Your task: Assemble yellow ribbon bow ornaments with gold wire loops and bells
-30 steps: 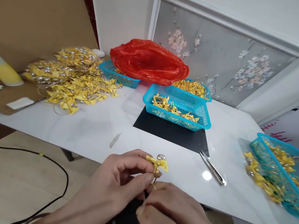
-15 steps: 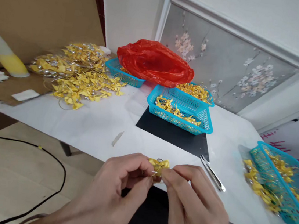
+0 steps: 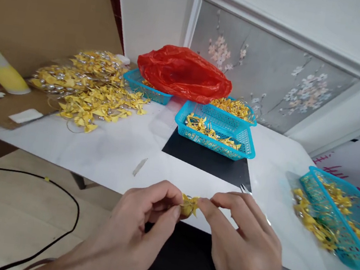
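Note:
A small yellow ribbon bow (image 3: 189,205) with thin wire-like strands is held up at the table's near edge. My left hand (image 3: 145,226) pinches its left side between thumb and forefinger. On the other side, the fingertips of my right hand (image 3: 242,237) are closed on the bow's right edge; the right thumb is mostly hidden. Behind the right hand lies a pair of metal tweezers (image 3: 245,189), only the tips plainly visible. Farther back, a blue plastic basket (image 3: 212,145) holding several yellow bows stands on a black sheet (image 3: 197,157).
At the left is a heap of yellow bows with silvery beads (image 3: 87,99), partly bagged. A red plastic bag (image 3: 184,75) rests over baskets at the back. Another blue basket (image 3: 352,221) stands right, yellow bows (image 3: 315,223) beside it. A grey strip (image 3: 140,166) lies on the white table (image 3: 110,152).
The right fingertips have shifted to the bow's right edge, and the bow has turned slightly. My right hand now covers most of the tweezers. The view has moved a little.

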A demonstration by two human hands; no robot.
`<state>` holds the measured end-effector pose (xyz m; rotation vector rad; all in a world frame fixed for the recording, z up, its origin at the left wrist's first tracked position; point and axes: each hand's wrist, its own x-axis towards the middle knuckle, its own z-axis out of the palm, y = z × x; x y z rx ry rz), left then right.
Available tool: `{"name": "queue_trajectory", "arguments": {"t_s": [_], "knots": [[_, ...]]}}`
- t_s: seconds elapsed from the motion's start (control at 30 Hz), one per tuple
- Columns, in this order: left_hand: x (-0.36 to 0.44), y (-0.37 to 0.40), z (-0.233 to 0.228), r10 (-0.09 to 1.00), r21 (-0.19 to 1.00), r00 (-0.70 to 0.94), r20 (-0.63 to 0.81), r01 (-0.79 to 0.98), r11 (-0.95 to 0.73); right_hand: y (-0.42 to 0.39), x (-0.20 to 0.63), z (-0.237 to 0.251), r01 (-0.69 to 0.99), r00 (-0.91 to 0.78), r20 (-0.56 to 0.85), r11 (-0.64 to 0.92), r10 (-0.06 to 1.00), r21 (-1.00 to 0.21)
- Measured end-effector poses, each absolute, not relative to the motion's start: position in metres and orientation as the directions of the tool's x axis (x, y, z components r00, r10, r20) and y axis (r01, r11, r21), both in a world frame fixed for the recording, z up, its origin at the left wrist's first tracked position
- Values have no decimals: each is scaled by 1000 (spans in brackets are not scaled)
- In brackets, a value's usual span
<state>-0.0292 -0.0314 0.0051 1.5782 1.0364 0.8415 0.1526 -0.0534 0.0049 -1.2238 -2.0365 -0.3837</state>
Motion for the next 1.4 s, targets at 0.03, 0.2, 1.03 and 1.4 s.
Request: {"name": "queue_trajectory", "arguments": {"t_s": [0.03, 0.2, 1.03, 1.4], "knots": [[-29, -31, 5, 922, 975, 387, 11, 201, -96, -53, 154, 4, 852, -304, 702, 513, 645, -102], [-28, -28, 7, 913, 980, 407, -24, 190, -58, -50, 158, 4, 817, -381, 676, 572, 631, -73], [-28, -28, 4, 902, 979, 432, 13, 180, -100, -49, 149, 8, 720, -324, 663, 631, 674, -289], [-25, -26, 3, 934, 955, 353, 61, 252, -157, -50, 148, 8, 838, -332, 705, 539, 627, -85]]}}
